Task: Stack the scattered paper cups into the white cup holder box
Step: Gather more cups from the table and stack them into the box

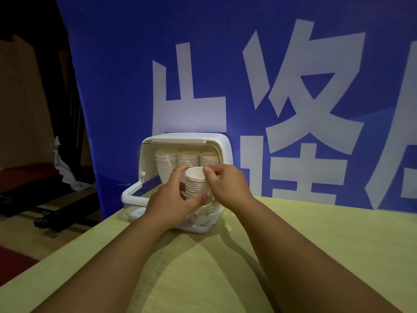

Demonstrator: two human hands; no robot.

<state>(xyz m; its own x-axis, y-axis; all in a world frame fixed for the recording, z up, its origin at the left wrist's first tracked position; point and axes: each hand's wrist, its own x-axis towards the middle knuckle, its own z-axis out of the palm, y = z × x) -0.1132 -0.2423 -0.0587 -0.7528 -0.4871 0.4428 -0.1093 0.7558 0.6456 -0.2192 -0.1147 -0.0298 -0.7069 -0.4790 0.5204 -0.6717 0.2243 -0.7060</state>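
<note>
You hold a stack of paper cups (196, 182) at the mouth of the white cup holder box (216, 141) (three stacks (188, 159) stand behind), left hand (173, 195) gripping its base, right hand (228, 184) pinching its rim; next, lower it upright.

Only the person's arms and hands are in view. The left forearm (117, 256) and the right forearm (304, 245) are uncovered along all of their visible length, each narrowing toward the wrist. The left hand (171, 195) and the right hand (225, 186) are bare too. The fingers look slender, with rounded tips. The dim light hides finer detail such as the nails.
</note>
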